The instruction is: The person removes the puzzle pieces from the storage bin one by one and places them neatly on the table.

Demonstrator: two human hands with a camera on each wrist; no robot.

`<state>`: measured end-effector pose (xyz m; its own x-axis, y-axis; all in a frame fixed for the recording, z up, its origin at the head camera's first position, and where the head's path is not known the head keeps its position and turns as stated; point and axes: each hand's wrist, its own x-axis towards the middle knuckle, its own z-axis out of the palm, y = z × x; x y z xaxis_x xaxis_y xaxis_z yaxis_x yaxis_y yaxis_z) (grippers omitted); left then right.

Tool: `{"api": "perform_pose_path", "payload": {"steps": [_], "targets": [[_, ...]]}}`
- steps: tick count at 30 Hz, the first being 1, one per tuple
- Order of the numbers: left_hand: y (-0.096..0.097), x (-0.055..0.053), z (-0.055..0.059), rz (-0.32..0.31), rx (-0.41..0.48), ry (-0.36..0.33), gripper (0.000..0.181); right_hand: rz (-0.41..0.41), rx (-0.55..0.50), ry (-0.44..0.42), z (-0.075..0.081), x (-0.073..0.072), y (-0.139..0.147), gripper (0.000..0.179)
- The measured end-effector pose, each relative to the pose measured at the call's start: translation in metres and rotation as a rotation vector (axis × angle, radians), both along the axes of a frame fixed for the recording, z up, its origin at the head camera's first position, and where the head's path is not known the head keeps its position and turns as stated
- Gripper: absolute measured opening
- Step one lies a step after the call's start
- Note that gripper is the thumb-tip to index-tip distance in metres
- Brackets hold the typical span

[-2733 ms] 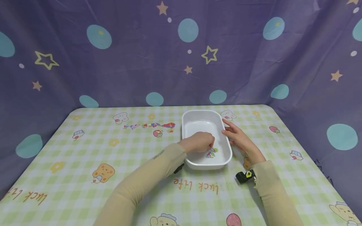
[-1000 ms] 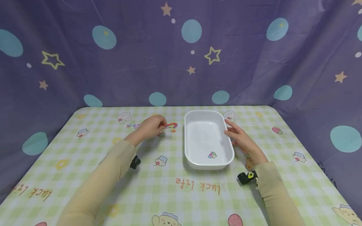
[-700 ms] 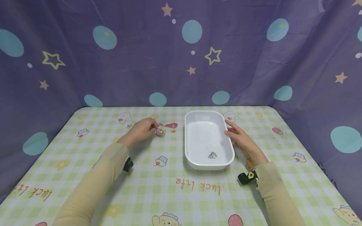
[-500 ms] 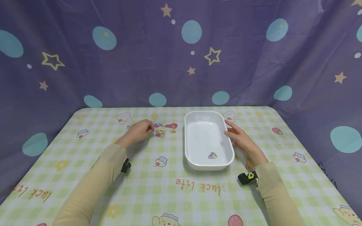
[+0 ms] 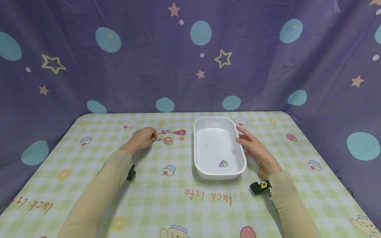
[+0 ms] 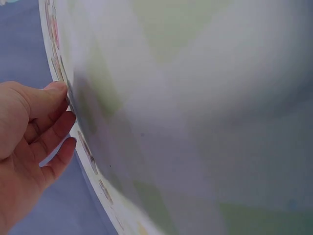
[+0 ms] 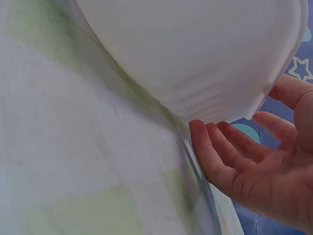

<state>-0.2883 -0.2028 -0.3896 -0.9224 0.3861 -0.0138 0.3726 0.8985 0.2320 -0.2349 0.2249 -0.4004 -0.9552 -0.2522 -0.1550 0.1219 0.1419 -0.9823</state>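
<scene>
My left hand (image 5: 143,137) is low over the table on the left, its thumb and fingertips pinching a small, flat, colourful sticker-like piece (image 5: 158,139). Beside it lies a row of similar pieces, including a purple one (image 5: 164,132), a red one (image 5: 180,132) and a small orange one (image 5: 181,138). Part of the row is hidden behind the hand. A white rectangular box (image 5: 214,140) stands to the right, with a multicoloured piece (image 5: 223,163) on its floor. My right hand (image 5: 253,145) touches the box's right side, relaxed fingertips (image 7: 198,128) against the outer wall.
A green-and-white checked tablecloth (image 5: 184,211) with printed cakes and flowers covers the table. A purple curtain (image 5: 148,66) hangs behind its far edge. Black wrist cameras (image 5: 259,187) are worn at both sleeves.
My left hand has left the box and gone to the row, then shifted left and slightly nearer along it. Fewer pieces show in the box. My right hand stays at the box's side.
</scene>
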Motion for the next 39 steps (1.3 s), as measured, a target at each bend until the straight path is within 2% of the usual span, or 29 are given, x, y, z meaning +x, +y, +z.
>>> {"api": "perform_pose_path", "payload": {"steps": [10, 19, 24, 30, 39], "targets": [[0.000, -0.006, -0.001, 0.010, -0.036, -0.005, 0.007, -0.005, 0.001, -0.010, 0.000, -0.001, 0.000, 0.066], [0.001, -0.007, 0.001, 0.042, -0.016, -0.053, 0.005, -0.001, 0.002, -0.004, 0.000, -0.001, 0.000, 0.065], [0.002, -0.008, 0.002, 0.042, -0.021, -0.043, 0.006, -0.008, -0.003, -0.014, 0.001, -0.002, 0.000, 0.064], [0.009, -0.006, 0.009, 0.044, -0.025, -0.010, 0.005, -0.013, 0.003, -0.016, 0.003, -0.003, 0.000, 0.063], [0.037, 0.000, 0.030, -0.039, -0.007, 0.062, 0.004, -0.001, -0.011, -0.012, 0.001, -0.002, -0.001, 0.064]]}}
